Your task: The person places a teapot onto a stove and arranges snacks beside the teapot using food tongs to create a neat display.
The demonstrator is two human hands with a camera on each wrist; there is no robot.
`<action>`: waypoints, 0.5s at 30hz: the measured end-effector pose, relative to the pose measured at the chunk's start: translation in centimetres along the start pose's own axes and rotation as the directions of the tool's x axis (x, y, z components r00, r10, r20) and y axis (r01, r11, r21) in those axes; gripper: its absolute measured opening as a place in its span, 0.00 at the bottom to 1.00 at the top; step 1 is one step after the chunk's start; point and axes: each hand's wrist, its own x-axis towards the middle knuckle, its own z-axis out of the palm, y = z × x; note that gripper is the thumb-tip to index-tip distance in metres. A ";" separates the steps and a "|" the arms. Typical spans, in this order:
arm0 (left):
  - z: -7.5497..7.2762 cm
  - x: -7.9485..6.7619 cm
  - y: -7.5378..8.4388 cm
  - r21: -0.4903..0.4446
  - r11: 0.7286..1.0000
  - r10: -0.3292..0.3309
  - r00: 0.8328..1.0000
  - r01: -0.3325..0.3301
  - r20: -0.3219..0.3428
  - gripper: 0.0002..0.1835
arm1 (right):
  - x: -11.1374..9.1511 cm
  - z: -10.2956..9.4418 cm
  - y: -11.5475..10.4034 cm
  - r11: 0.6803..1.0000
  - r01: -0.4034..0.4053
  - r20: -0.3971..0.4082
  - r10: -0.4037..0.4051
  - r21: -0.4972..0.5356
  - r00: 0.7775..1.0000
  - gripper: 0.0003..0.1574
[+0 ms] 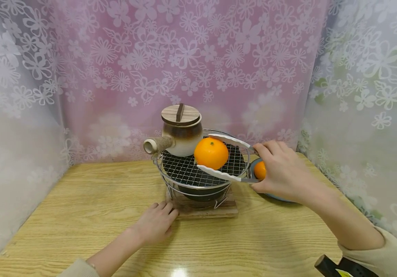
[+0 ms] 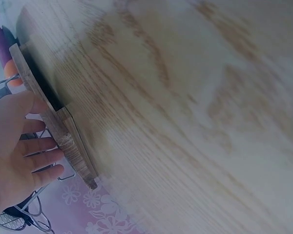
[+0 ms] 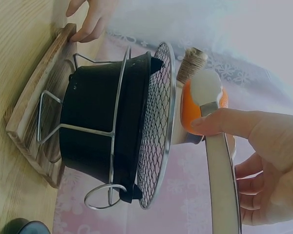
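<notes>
My right hand [image 1: 286,169] holds metal tongs [image 3: 222,190] with white wavy tips, thumb on one arm and fingers on the other. Between those tips, above the wire grill rack [image 1: 198,175], is an orange [image 1: 211,153]. Behind it on the rack stands a brown and cream pot [image 1: 182,140] with a wooden lid and a rope-wrapped side handle. Under the rack a black brazier [image 3: 90,112] in a wire stand rests on a wooden board [image 1: 206,212]. My left hand [image 1: 156,223] rests against the board's left end, fingertips on its edge.
Right of the grill, partly behind my right hand, a blue-grey plate [image 1: 278,198] holds a smaller orange fruit [image 1: 259,170]. A purple item [image 2: 1,46] shows beside an orange one in the left wrist view. Floral curtains [image 1: 184,57] hang around the wooden table [image 1: 98,204].
</notes>
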 end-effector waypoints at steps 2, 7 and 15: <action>0.0 0.0 0.0 -0.004 1.000 0.000 1.000 0.000 -0.003 0.17 | 0.2 0.0 -0.2 1.000 0.005 0.004 -0.005 0.000 1.000 0.51; 0.0 0.0 0.0 -0.004 1.000 0.002 1.000 -0.002 -0.013 0.16 | 0.6 0.2 -0.5 1.000 0.022 0.015 -0.022 0.008 1.000 0.52; -0.1 0.1 0.0 -0.001 1.000 0.010 1.000 -0.010 -0.026 0.17 | 1.4 0.8 -1.2 0.999 0.043 -0.003 -0.043 0.032 0.999 0.51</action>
